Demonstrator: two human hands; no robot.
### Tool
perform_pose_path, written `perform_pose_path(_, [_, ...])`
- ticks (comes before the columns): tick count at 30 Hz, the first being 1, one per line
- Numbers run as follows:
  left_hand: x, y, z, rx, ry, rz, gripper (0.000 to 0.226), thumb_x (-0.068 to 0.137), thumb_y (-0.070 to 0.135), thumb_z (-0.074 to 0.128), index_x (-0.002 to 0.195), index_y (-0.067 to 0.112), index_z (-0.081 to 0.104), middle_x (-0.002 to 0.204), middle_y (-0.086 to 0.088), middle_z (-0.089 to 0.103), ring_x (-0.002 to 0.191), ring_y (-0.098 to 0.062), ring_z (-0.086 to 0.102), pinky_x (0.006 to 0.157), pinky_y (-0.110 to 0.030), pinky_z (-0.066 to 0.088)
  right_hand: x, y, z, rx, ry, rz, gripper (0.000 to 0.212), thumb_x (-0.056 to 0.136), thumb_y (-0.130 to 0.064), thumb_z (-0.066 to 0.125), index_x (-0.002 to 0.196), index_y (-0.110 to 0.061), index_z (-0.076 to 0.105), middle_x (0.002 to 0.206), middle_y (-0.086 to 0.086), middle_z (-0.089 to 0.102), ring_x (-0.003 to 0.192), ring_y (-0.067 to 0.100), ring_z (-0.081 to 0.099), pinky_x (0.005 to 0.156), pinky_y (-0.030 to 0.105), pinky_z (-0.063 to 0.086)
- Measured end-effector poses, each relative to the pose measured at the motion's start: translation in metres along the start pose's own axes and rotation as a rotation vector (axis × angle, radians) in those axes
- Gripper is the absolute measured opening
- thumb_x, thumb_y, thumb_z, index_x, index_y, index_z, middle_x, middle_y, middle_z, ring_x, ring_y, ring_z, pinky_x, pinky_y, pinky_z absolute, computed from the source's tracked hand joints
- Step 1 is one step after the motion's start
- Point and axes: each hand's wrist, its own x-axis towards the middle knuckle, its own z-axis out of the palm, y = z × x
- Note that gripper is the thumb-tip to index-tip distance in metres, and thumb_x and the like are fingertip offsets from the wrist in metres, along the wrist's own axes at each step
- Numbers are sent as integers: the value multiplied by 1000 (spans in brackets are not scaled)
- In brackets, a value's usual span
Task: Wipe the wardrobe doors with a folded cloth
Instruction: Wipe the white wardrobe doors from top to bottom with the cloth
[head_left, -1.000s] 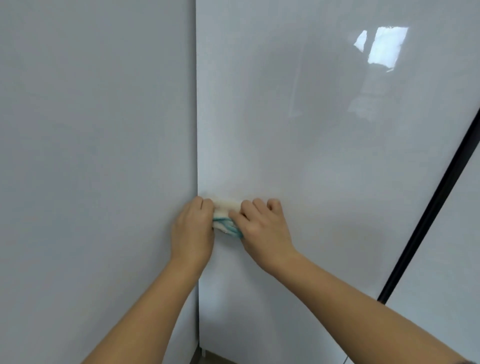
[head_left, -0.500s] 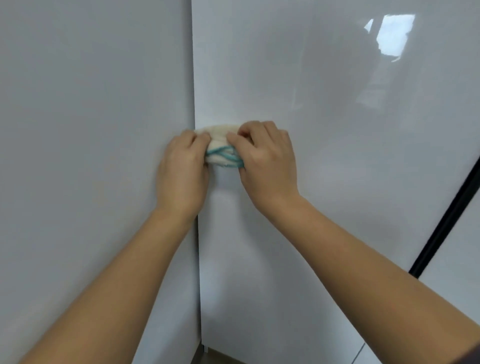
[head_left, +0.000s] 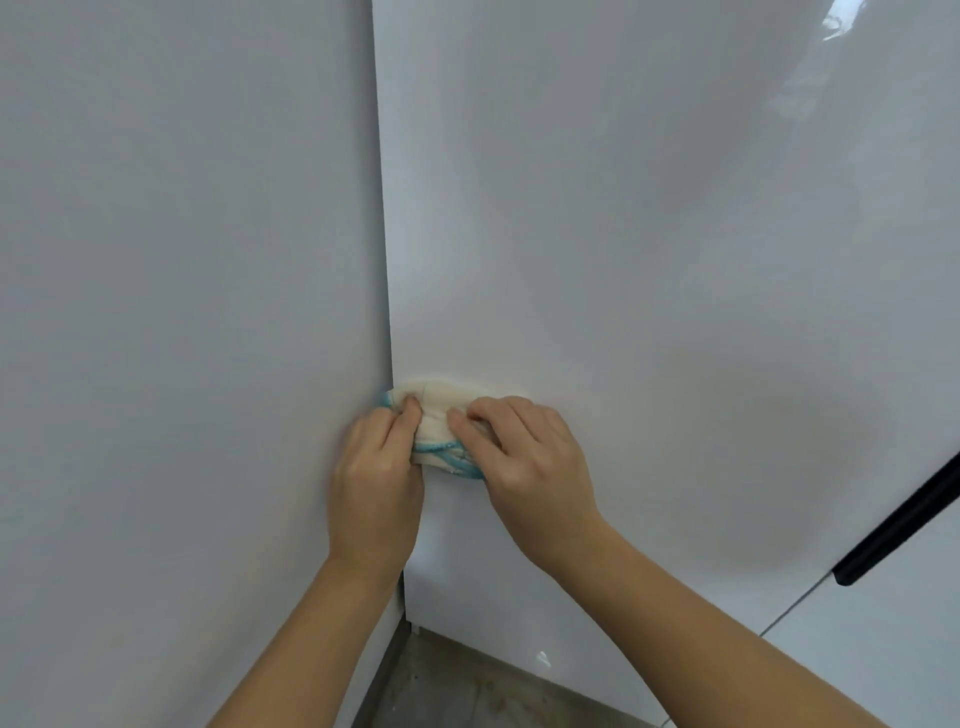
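The cloth (head_left: 441, 410) is lying flat against the door (head_left: 623, 234), at the door's left edge where it is meeting the panel (head_left: 182, 260). Both hands are covering much of it. Only its cream upper fold, a blue-striped lower rim and a sliver of blue at the far left are showing, and its full outline is staying out of sight.

The left hand (head_left: 376, 467) is sitting on the cloth's left end, fingers curled round it and pinching it, with the knuckles lying along the panel. The right hand (head_left: 530, 457) is sitting on the right end, its bent fingers clamping down over the fabric; its thumb is tucked under and cannot be made out. The cloth is bridging the gap between the two hands, bunching slightly there.

Both forearms are running off the bottom edge. At right, a black strip (head_left: 909, 519) is slanting across the door and is being cut off by the frame. Below, a patch of grey floor (head_left: 467, 686) is showing.
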Motion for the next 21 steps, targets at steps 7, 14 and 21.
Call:
perform_pose_path(7, [3,0,-6,45,-18,47,58,57,-27,66,112,-8,66,81,-14,60,80,-21,45,66,-32,45,-1,-1,3,-47,23,-12,17,87,-4,63,99,-11,72,93,5,66,79,24,60,64,33,40])
perform_pose_path(14, [10,-2,-19,96,-124,104,58,57,-21,76,112,-6,66,82,-12,61,79,-19,43,53,-33,48,3,1,-1,-70,-25,-14,16,88,-7,63,99,-13,72,94,4,66,79,23,61,63,35,36])
perform_pose_path(21, [9,-3,-22,95,-115,87,58,55,-21,72,110,-4,67,81,-12,60,73,-28,55,48,-28,40,4,-5,-5,-140,-41,-7,23,85,-2,56,96,-15,71,90,1,65,77,24,59,64,35,30])
